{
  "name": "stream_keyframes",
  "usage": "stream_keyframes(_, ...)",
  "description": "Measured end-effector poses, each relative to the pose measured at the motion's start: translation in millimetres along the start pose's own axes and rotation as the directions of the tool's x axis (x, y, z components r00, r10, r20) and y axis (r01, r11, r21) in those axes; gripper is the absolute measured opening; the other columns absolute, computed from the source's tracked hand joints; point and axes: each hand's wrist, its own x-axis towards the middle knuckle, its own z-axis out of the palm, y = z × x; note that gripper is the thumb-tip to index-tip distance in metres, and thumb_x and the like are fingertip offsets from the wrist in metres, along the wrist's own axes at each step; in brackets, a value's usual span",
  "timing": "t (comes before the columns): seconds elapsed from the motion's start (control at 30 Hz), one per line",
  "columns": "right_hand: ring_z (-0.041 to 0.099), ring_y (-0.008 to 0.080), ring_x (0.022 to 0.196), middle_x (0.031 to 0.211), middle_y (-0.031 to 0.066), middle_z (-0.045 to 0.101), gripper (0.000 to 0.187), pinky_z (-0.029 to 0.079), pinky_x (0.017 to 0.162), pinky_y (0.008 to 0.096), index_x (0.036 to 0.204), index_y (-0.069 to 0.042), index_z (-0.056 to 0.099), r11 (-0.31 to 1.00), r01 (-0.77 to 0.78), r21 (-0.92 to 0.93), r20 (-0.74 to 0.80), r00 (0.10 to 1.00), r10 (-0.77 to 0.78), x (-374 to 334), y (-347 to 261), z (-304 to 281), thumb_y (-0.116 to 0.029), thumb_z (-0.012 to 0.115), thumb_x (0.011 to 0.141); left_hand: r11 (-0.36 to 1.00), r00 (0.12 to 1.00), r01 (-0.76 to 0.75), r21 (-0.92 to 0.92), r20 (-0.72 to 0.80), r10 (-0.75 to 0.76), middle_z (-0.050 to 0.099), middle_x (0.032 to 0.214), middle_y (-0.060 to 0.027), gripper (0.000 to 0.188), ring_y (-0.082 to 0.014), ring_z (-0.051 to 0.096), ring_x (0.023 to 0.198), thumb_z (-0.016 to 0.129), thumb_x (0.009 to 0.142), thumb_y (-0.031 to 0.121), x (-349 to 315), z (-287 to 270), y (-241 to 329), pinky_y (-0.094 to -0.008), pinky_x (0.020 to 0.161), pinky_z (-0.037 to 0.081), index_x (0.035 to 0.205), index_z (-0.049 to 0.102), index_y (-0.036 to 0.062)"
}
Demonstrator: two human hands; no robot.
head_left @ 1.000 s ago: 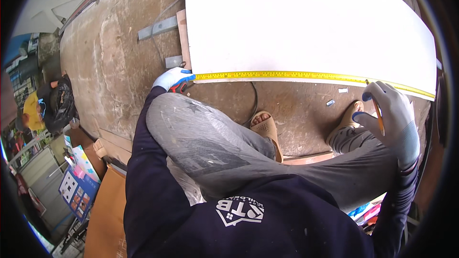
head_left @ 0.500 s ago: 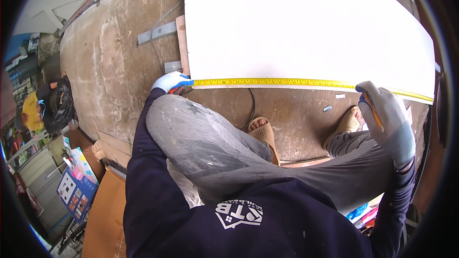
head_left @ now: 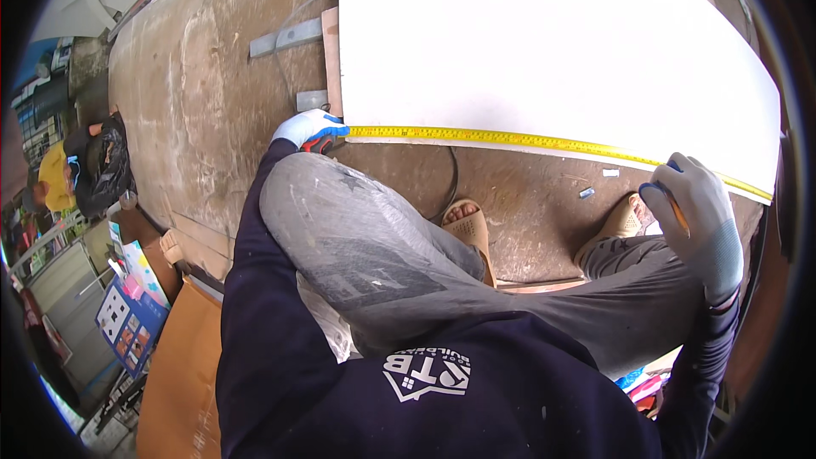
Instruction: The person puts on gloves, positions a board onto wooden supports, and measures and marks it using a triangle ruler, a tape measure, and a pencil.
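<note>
a worker's gloved right hand [head_left: 695, 217], an orange pencil [head_left: 678, 214] gripped in its fingers, has slid toward the right end of a yellow tape measure [head_left: 501, 137] over the past half second, apparently setting the pencil farther along the scale; the tape stretches along the near edge of a white sheet [head_left: 544, 42] above the floor [head_left: 527, 195], its left end pinched by the gloved left hand [head_left: 308, 127]

Tape measure [head_left: 493, 136] on sheet [head_left: 544, 42] along its near edge, bars [head_left: 293, 36] left of sheet, sandals [head_left: 472, 234] nearer the viewer
</note>
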Motion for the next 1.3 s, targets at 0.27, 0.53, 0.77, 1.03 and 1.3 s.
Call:
stream_keyframes(0.27, 0.060, 0.0361, 0.083, 0.085, 0.0172, 0.060, 0.013, 0.046, 0.076, 0.0465, 0.092, 0.001, 0.064, 0.997, 0.021, 0.072, -0.040, 0.999, -0.018, 1.6, 0.0, 5.8, -0.012, 0.063, 0.094, 0.998, 1.000, 0.006, 0.066, -0.002, -0.006, 0.079, 0.099, -0.0038, 0.049, -0.0145, 0.066, 0.083, 0.081, 0.089, 0.042, 3.5, -2.1, 0.1, -0.0325, 0.079, 0.052, 0.120, 0.078, 0.0038)
stream_keyframes(0.53, 0.064, 0.0388, 0.091, 0.094, 0.0186, 0.065, 0.016, 0.050, 0.084, 0.0458, 0.105, -0.001, 0.063, 0.993, 0.115, -0.027, -0.189, 0.975, -0.118, -5.3, -3.3, 10.3, -0.011, 0.066, 0.093, 0.997, 1.000, 0.018, 0.077, 0.003, -0.019, 0.079, 0.098, -0.0030, 0.050, -0.0130, 0.065, 0.081, 0.081, 0.089, 0.045, -1.8, -2.8, 5.8, -0.0313, 0.077, 0.052, 0.120, 0.079, 0.0051)
stream_keyframes(0.77, 0.064, 0.0376, 0.093, 0.097, 0.0179, 0.065, 0.020, 0.051, 0.084, 0.0450, 0.110, 0.000, 0.065, 0.994, 0.107, 0.025, -0.105, 0.989, -0.104, -6.2, 1.1, 10.5, -0.010, 0.068, 0.093, 0.998, 1.000, -0.003, 0.064, 0.002, 0.003, 0.079, 0.099, -0.0026, 0.049, -0.0130, 0.065, 0.082, 0.082, 0.089, 0.042, 2.8, -2.1, 0.1, -0.0311, 0.078, 0.052, 0.120, 0.079, 0.0049)
stream_keyframes(1.03, 0.063, 0.0349, 0.092, 0.096, 0.0157, 0.066, 0.016, 0.051, 0.085, 0.0426, 0.109, -0.002, 0.067, 0.989, 0.150, 0.007, -0.141, 0.979, -0.148, -4.5, 5.6, 14.9, -0.007, 0.068, 0.094, 0.996, 1.000, -0.002, 0.093, -0.009, 0.003, 0.079, 0.100, -0.0027, 0.050, -0.0130, 0.065, 0.083, 0.082, 0.089, 0.042, 5.1, -1.7, -0.6, -0.0308, 0.078, 0.052, 0.121, 0.078, 0.0042)
stream_keyframes(1.3, 0.065, 0.0335, 0.094, 0.099, 0.0142, 0.068, 0.018, 0.052, 0.087, 0.0418, 0.111, -0.003, 0.069, 0.987, 0.163, 0.018, -0.176, 0.972, -0.157, -5.4, 4.1, 16.7, -0.007, 0.068, 0.093, 0.999, 1.000, 0.015, 0.044, 0.001, -0.015, 0.078, 0.098, -0.0021, 0.049, -0.0123, 0.065, 0.081, 0.083, 0.088, 0.040, 2.9, -2.1, 2.0, -0.0304, 0.075, 0.052, 0.120, 0.079, 0.0031)
